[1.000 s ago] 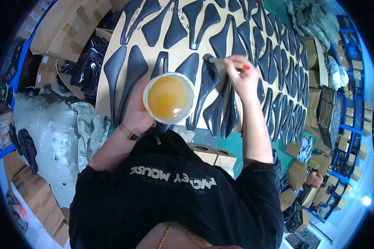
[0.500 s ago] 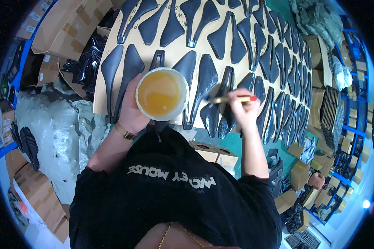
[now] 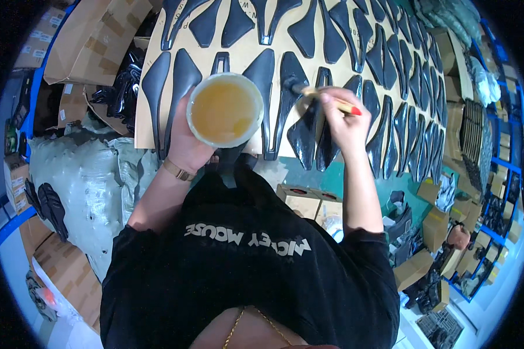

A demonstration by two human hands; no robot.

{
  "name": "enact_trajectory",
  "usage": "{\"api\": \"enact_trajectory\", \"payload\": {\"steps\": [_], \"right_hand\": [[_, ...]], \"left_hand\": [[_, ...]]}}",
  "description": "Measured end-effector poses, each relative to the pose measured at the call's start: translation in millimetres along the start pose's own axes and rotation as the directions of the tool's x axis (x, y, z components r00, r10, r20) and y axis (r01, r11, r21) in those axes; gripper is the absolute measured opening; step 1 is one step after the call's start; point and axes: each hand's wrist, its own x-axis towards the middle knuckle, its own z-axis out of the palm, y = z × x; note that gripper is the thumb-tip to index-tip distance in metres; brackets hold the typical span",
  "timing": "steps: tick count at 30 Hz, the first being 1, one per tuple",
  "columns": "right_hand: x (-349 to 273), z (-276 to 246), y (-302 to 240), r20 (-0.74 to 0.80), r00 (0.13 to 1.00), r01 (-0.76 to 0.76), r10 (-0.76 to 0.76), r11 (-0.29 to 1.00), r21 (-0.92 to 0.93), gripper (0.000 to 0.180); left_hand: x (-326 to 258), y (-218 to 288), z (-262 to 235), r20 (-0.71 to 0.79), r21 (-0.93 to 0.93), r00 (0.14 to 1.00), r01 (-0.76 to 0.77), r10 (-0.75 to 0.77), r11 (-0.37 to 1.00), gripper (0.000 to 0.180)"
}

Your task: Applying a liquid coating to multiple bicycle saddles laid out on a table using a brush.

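My left hand is closed around a round pale tub holding cloudy amber liquid, above the near edge of a cardboard sheet. A brush with a wooden, red-ended handle is gripped in my right hand. Its dark bristles touch, or hover just over, the wide part of a black tapered piece shaped like a bicycle saddle. Rows of similar pieces lie on the sheet. Those near my right hand, such as a glossy piece, look wet; a piece at the left looks matt.
Left of me bulges a large grey-green wrapped bundle. Beyond it stand an open carton and shiny black parts. Small boxes sit below the sheet's near edge. At the right are more cartons and blue shelving.
The brush and my right hand have moved farther away, onto the wide end of the black piece. The tub appears slightly higher in view, and the whole view has shifted a little.
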Motion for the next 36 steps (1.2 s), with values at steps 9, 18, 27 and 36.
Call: {"api": "enact_trajectory", "payload": {"steps": [9,18,27,36], "right_hand": [[-83.0,0.7,-45.7,0.048,0.998,-0.026,0.027,1.0,-0.016,0.005],[-113.7,23.0,-62.3,-0.01,0.983,0.173,-0.182,0.948,-0.266,0.009],[-68.5,-9.4,-104.4,-0.233,0.97,0.122,-0.064,0.961,0.247,0.009],[-6.6,28.0,-130.5,0.234,0.928,0.306,-0.289,0.951,-0.039,0.011]], "left_hand": [[-2.2,15.0,-11.2,0.004,0.038,0.992,0.124,-0.124,0.992,0.042],[1.3,22.1,-16.9,0.01,0.023,0.962,0.273,-0.273,0.962,0.042],[3.4,25.0,-9.3,-0.046,0.043,0.969,0.244,-0.242,0.969,0.047],[14.6,16.9,-5.8,0.078,0.037,0.962,0.261,-0.263,0.965,0.051]]}}
